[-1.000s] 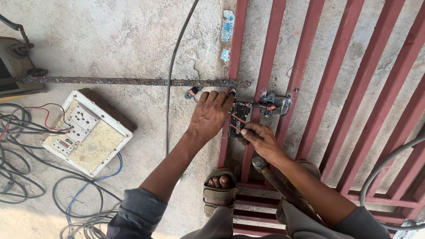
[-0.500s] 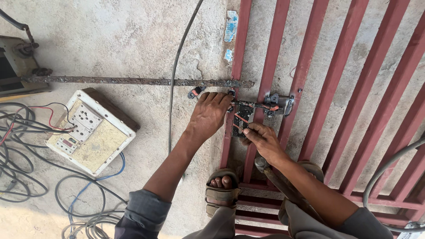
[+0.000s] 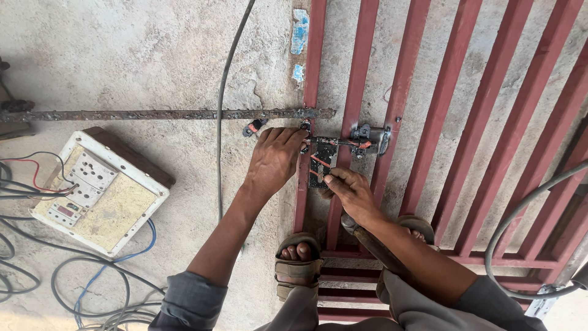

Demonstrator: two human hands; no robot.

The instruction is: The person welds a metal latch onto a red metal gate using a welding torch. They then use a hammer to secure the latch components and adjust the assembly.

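Bolt latch on red gate, lying flat on concrete floor. Left hand flat, fingers pressing the latch's end; right hand pinching its plate. Switch box lies well left.

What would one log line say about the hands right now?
left hand: on red gate bar beside latch plate | right hand: fingers at plate's lower edge | sliding bolt: above plate
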